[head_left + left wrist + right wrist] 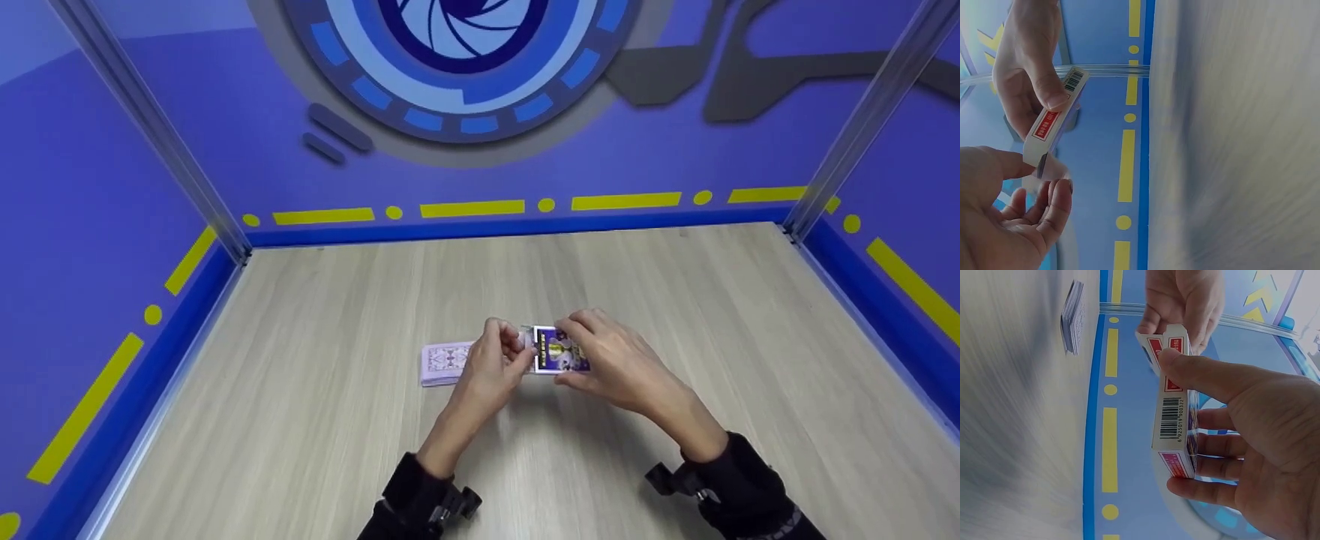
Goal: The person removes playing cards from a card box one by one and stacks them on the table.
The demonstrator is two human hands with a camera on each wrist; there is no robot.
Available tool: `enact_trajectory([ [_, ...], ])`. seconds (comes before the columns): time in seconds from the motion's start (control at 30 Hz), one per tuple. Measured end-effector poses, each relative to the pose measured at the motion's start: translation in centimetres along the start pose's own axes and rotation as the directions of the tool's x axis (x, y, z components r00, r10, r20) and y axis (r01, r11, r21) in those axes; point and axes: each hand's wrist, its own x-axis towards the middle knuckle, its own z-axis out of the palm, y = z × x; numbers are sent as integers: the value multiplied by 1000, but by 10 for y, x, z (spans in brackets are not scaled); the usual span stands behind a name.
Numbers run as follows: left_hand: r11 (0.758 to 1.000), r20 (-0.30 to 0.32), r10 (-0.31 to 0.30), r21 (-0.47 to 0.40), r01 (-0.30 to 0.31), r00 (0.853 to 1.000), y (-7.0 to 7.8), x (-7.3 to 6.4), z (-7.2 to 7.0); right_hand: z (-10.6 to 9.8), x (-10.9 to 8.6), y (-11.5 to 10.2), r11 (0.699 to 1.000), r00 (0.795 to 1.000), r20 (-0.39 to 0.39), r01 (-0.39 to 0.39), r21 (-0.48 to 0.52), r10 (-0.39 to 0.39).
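My right hand (622, 364) grips a playing-card box (556, 352), thumb along one side and fingers on the other. The box has a purple printed front, and its white side with a barcode and red label shows in the right wrist view. At the box's left end, my left hand (486, 371) pinches a flap (1150, 349) that stands out from it, with the thumb at the box's edge. A deck of cards (444, 364) with pale purple patterned backs lies stacked on the table just left of the left hand, which partly covers it.
The light wood-grain table (315, 435) is bounded by a blue back wall (202, 135) and side walls with yellow dashes. Metal posts (161, 142) stand at the far corners. Dark straps with small devices (442, 506) sit on both wrists.
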Motion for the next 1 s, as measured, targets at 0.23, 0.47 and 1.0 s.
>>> enact_trajectory([
  [0.23, 994, 37, -96, -41, 98, 995, 0, 0, 4, 0, 0, 1, 1000, 1000, 3, -3, -1, 3],
  [0.47, 987, 63, -139, -78, 143, 988, 2, 2, -2, -1, 0, 0, 1000, 1000, 12, -12, -13, 13],
  [1.0, 998, 50, -69, -9, 70, 996, 7, 5, -33, -2, 1, 1, 999, 999, 21, -40, -5, 40],
])
